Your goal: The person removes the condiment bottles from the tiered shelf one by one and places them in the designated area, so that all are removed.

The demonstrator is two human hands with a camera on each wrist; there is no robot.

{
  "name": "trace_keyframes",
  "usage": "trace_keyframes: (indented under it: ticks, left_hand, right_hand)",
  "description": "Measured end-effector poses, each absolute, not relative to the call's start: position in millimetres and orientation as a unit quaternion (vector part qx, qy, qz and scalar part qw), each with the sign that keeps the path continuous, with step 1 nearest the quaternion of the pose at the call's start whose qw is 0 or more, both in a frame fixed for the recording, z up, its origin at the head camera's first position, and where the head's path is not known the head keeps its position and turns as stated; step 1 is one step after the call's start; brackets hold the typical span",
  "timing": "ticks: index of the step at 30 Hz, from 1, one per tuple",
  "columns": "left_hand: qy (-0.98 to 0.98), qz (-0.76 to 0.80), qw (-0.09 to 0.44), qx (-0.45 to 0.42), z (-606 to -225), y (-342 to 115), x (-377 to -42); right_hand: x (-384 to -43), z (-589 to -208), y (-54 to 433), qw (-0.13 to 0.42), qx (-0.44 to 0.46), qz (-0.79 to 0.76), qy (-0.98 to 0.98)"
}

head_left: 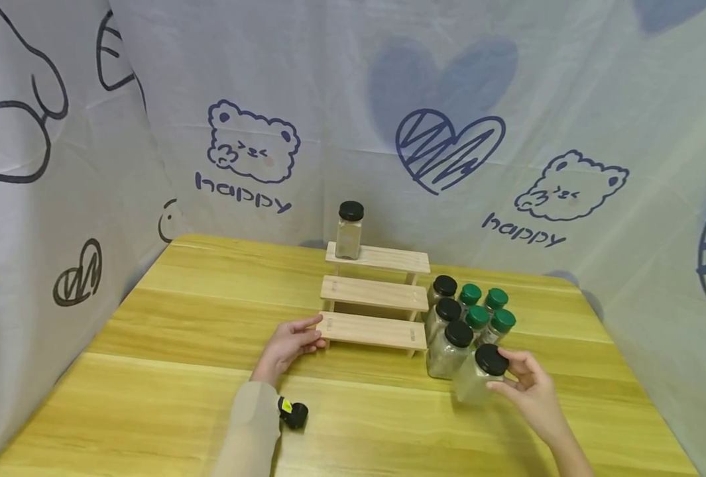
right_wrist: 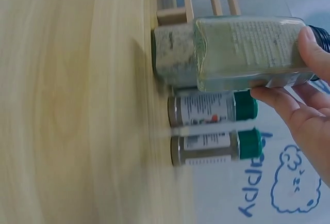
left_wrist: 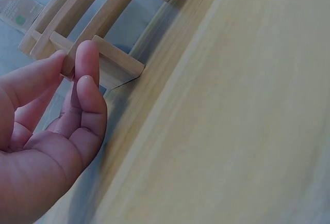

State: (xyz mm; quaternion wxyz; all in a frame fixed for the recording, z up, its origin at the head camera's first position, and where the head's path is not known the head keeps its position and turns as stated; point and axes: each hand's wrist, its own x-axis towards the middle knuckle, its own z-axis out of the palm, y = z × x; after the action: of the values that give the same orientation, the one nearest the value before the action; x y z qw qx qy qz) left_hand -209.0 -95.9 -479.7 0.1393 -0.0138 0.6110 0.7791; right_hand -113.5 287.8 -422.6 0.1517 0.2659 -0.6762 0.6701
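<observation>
My right hand point(head_left: 528, 391) grips a square glass spice jar point(head_left: 474, 384) with a black lid, its fingers at the lid and shoulder. In the right wrist view this jar point(right_wrist: 247, 53) hangs above the tabletop, pale contents and printed text showing through the glass. My left hand point(head_left: 290, 344) pinches the left end of the lowest board of a three-step wooden rack point(head_left: 373, 330) between thumb and fingers, as the left wrist view of the rack point(left_wrist: 111, 12) shows. On the top step, at its left, stands another black-lidded jar point(head_left: 349, 232).
Right of the rack stand three black-lidded jars point(head_left: 448, 351) and several smaller green-capped spice bottles point(head_left: 502, 322), close together. All are on a wood-grain table point(head_left: 168, 391). A printed white cloth point(head_left: 341, 99) hangs behind. A black wrist device point(head_left: 295, 415) sits by my left sleeve.
</observation>
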Motion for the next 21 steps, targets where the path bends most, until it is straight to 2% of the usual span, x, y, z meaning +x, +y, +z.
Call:
trace_keyframes:
  ticks: [9, 21]
  left_hand:
    - [0.611, 0.779, 0.141, -0.011, -477.6, -96.6, -208.3]
    - [0.610, 0.780, 0.143, -0.010, -477.5, -96.2, -209.1]
  right_hand:
    - [-126.1, -424.9, 303.7, 0.175, 0.222, 0.651, -0.704]
    - [-146.1, -429.5, 309.9, 0.176, 0.166, 0.589, -0.771]
